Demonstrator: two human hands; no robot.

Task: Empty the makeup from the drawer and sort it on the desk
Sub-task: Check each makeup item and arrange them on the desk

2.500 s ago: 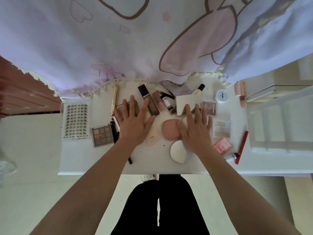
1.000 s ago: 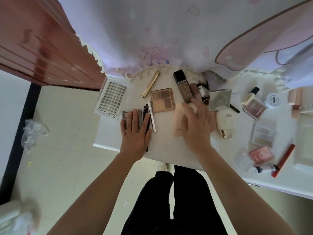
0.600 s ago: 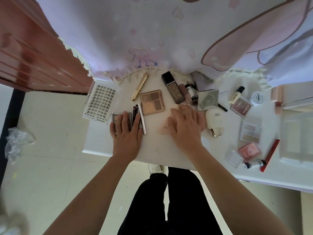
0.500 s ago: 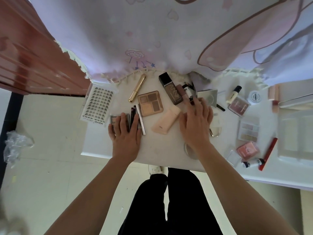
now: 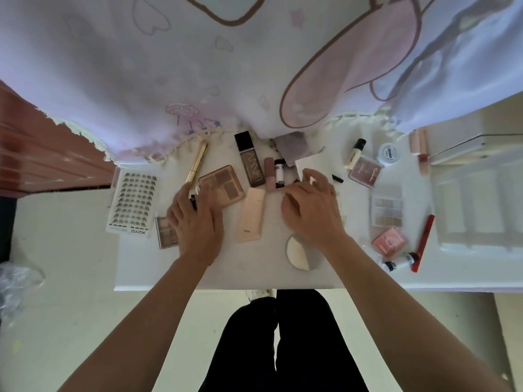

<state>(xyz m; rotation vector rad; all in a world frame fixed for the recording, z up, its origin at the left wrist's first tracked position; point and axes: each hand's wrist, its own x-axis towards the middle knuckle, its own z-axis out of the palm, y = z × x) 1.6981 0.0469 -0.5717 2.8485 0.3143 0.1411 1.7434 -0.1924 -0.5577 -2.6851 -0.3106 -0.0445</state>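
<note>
Makeup lies spread over the white desk [image 5: 254,267]. My left hand [image 5: 195,222] rests beside the brown eyeshadow palette [image 5: 223,188], closed around thin makeup pencils [image 5: 194,198] whose tips poke out past the fingers. My right hand [image 5: 311,213] is bent over the silver square compact [image 5: 310,162], next to a mauve lipstick [image 5: 269,175] and a small dark-capped tube [image 5: 279,174]; what lies under its palm is hidden. Between the hands lie a beige flat tube [image 5: 252,219] and a dark foundation bottle [image 5: 252,165]. A gold mascara [image 5: 196,162] points away from my left hand.
A lash sheet [image 5: 131,205] and a small grey palette [image 5: 165,232] sit at the left edge. A round puff [image 5: 300,251] is near the front. Palettes, a pink blush [image 5: 389,240] and a red pencil [image 5: 423,241] lie right, beside a clear drawer tray [image 5: 478,207]. A printed cloth [image 5: 198,66] overhangs the back.
My left hand slid up and right off the grey palette, taking the pencils toward the brown palette. My right hand's fingers curled in by the square compact.
</note>
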